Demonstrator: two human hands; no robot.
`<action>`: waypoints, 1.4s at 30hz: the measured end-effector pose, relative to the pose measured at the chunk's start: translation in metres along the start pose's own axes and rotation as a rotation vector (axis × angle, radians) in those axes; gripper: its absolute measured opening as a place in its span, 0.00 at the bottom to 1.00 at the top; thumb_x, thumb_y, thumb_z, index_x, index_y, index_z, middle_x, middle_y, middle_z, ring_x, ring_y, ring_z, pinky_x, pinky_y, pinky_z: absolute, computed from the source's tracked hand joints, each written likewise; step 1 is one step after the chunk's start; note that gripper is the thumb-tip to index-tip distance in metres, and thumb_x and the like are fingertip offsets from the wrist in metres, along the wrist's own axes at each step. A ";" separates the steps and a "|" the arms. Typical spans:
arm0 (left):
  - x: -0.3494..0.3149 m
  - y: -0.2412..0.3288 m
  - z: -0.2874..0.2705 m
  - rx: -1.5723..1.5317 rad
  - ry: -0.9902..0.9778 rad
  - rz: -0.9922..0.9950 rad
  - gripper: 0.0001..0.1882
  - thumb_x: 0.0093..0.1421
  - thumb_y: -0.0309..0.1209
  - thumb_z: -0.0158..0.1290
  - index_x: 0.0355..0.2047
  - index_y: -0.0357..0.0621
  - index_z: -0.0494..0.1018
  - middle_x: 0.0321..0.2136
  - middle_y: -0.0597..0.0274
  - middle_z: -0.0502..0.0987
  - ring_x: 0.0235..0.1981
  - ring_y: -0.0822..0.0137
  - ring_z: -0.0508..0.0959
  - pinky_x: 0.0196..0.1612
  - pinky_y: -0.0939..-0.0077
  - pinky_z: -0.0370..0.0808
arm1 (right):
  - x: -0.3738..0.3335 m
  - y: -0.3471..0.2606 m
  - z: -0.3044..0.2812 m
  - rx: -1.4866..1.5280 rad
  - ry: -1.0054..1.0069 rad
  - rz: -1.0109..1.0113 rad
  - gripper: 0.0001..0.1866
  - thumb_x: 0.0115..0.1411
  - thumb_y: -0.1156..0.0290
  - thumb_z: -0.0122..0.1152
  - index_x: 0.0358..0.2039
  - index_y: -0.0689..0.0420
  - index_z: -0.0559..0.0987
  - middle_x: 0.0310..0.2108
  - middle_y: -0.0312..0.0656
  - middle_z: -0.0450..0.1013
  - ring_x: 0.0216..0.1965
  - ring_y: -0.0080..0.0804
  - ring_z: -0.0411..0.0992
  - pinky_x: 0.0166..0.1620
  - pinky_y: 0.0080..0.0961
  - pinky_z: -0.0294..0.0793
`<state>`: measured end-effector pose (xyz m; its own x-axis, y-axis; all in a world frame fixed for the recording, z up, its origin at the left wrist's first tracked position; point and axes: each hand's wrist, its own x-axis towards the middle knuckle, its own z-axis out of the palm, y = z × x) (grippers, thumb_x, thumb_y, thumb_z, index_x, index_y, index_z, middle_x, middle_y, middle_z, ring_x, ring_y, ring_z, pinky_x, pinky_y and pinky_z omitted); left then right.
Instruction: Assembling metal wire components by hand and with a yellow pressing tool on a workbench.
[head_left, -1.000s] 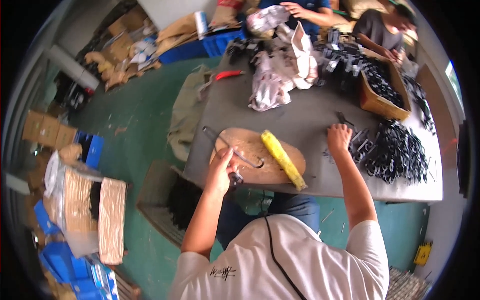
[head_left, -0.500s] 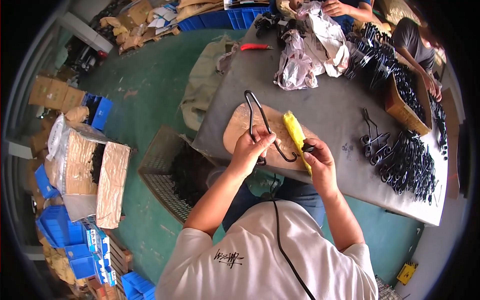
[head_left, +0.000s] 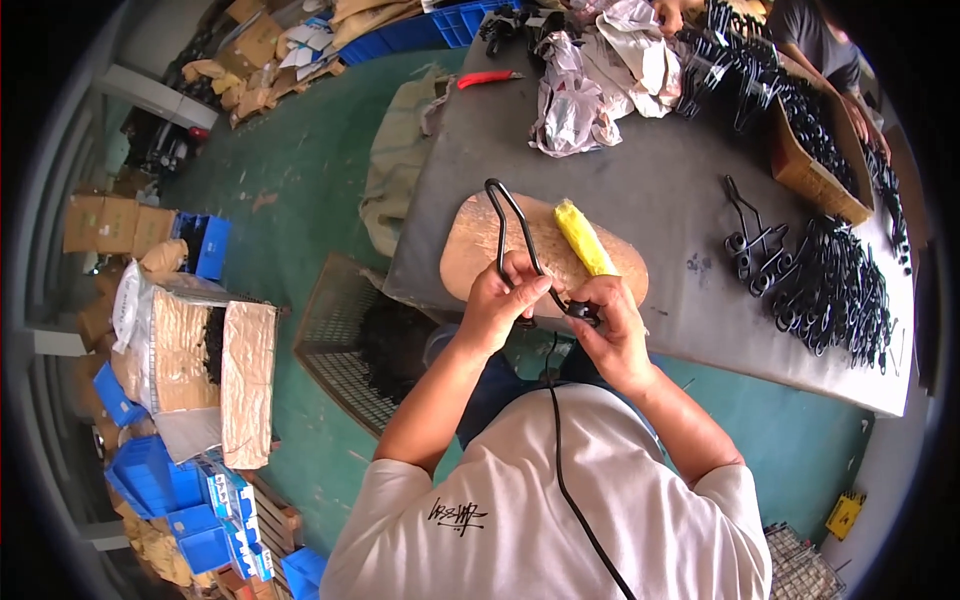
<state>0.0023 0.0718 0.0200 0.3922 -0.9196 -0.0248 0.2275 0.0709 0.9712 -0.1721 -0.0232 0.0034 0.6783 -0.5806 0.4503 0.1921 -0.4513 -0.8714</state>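
Observation:
My left hand (head_left: 497, 308) is closed around a bent black metal rod (head_left: 522, 222), whose narrow loop points up and away from me. In the fingers of my right hand (head_left: 617, 335) is a small black rounded piece (head_left: 583, 313). This piece is at the rod's hooked near end; whether the end has entered it is hidden by my fingers. Under the rod lies a brown rounded board (head_left: 467, 250) at the table's near edge. A yellow wrapped roll (head_left: 585, 238) rests on the board, just beyond my right hand.
On the grey table (head_left: 690, 190), to the right, lie a few black rods with rings (head_left: 750, 245) and a pile of black ringed parts (head_left: 835, 300). A cardboard box (head_left: 810, 180) stands behind them. Farther off are crumpled paper (head_left: 570, 110), a red-handled tool (head_left: 488, 77) and co-workers' hands. A crate (head_left: 335, 335) stands below left.
My right hand has moved left with the small black piece, up to the rod's hooked end. My left hand keeps its hold on the rod. The view has shifted slightly.

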 end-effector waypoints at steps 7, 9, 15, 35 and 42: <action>0.000 -0.005 -0.002 -0.019 -0.043 0.004 0.08 0.65 0.34 0.57 0.38 0.44 0.72 0.33 0.57 0.81 0.20 0.81 0.67 0.26 0.88 0.66 | -0.007 -0.001 0.001 0.033 0.035 0.002 0.18 0.53 0.83 0.66 0.43 0.58 0.74 0.41 0.42 0.70 0.42 0.35 0.71 0.45 0.28 0.73; -0.001 -0.005 0.000 -0.059 -0.040 0.010 0.08 0.65 0.34 0.57 0.38 0.45 0.72 0.33 0.57 0.81 0.20 0.81 0.67 0.26 0.88 0.65 | -0.013 0.004 0.004 0.191 0.035 0.196 0.15 0.55 0.81 0.66 0.43 0.58 0.73 0.40 0.42 0.71 0.42 0.32 0.72 0.45 0.27 0.72; 0.000 -0.007 0.003 -0.137 -0.007 -0.012 0.07 0.66 0.35 0.57 0.37 0.46 0.73 0.33 0.57 0.81 0.20 0.80 0.67 0.25 0.88 0.64 | -0.015 0.007 0.002 0.367 -0.022 0.272 0.13 0.62 0.78 0.62 0.45 0.58 0.70 0.41 0.35 0.68 0.41 0.21 0.67 0.46 0.20 0.68; -0.003 0.025 -0.031 -0.415 0.009 -0.121 0.13 0.64 0.39 0.59 0.41 0.42 0.75 0.23 0.69 0.71 0.18 0.83 0.62 0.19 0.91 0.56 | -0.011 0.016 -0.019 -0.497 -0.190 -0.073 0.27 0.51 0.70 0.71 0.52 0.58 0.74 0.42 0.47 0.71 0.43 0.48 0.72 0.45 0.39 0.73; 0.014 0.027 -0.009 -0.171 0.012 -0.089 0.11 0.64 0.38 0.59 0.38 0.44 0.75 0.22 0.72 0.72 0.19 0.85 0.62 0.21 0.90 0.57 | -0.027 0.078 -0.041 -0.871 -0.211 0.126 0.35 0.56 0.60 0.66 0.61 0.58 0.67 0.44 0.51 0.69 0.40 0.50 0.70 0.43 0.38 0.72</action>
<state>0.0224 0.0642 0.0437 0.3743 -0.9204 -0.1131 0.4100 0.0549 0.9104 -0.2050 -0.0708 -0.0688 0.7904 -0.5630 0.2413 -0.4391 -0.7954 -0.4177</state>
